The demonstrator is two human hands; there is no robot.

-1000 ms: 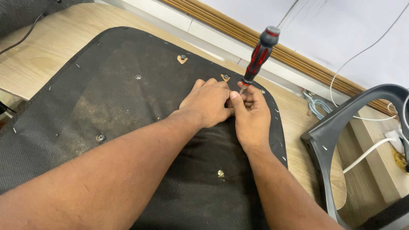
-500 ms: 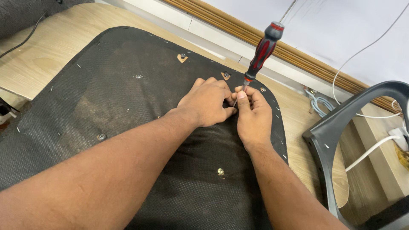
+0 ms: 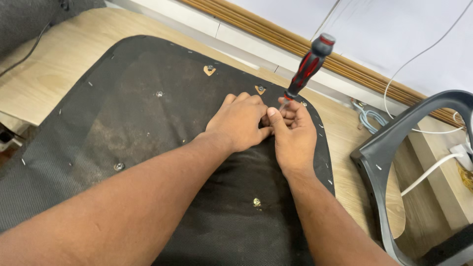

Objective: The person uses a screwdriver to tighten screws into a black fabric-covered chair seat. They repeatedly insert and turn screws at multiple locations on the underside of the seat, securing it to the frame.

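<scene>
A black fabric-covered seat base [image 3: 123, 128] lies upside down on a wooden table [image 3: 54, 64], with several metal screw inserts and staples on it. A screwdriver with a red and black handle [image 3: 308, 66] stands tilted, its tip near the seat's far right edge. My right hand [image 3: 294, 138] pinches the screwdriver's shaft low down, next to the tip. My left hand [image 3: 239, 120] is curled right beside it, fingers pressed to the same spot; what sits under the fingers is hidden.
A grey plastic chair frame [image 3: 389, 152] stands at the right. White and pale blue cables [image 3: 367, 118] lie by the wall behind the table. A wooden moulding [image 3: 276, 37] runs along the wall. A dark cable [image 3: 29, 49] crosses the table's left end.
The screwdriver handle has shifted slightly right and tilted a bit more. Both hands stay together at the same spot on the seat.
</scene>
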